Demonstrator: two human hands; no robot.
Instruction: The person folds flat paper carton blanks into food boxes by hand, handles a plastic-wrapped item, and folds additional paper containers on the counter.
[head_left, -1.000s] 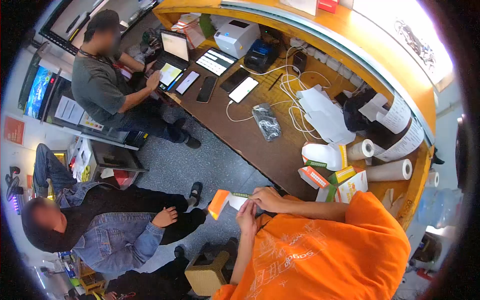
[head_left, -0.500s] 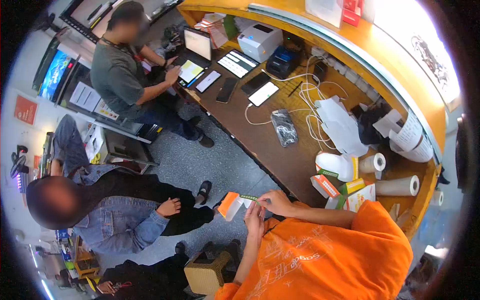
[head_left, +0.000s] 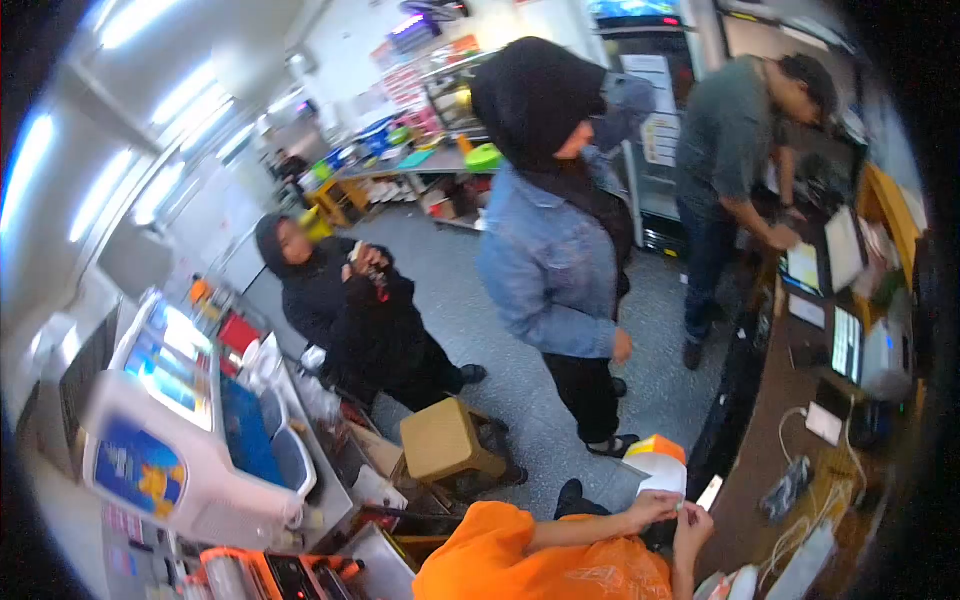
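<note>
Head view: the left hand is gripping the near end of an open white and orange carton, and the right hand is closing its fingertips on that same end, just beside the left, though blur is hiding exactly which edge each finger is pinching. The carton is jutting away from both hands, hanging over the floor near the edge of the counter, with nothing visibly supporting its far end. That overhang is probably the weak point: a slack pinch could be letting the carton tip and drop. The card is looking thin, so if the two hands are pulling unevenly, a fold could be tearing or creasing off its line. The camera is taking in much of the room and the hands are sitting low in view; if the wearer's eyes are wandering too, a misplaced flap could be going unnoticed. A person in a denim jacket is standing just beyond, so a step closer could be knocking the carton's outer end. On the counter, a loose white cable is lying near a wrapped packet, where a straying right elbow could be snagging it
</note>
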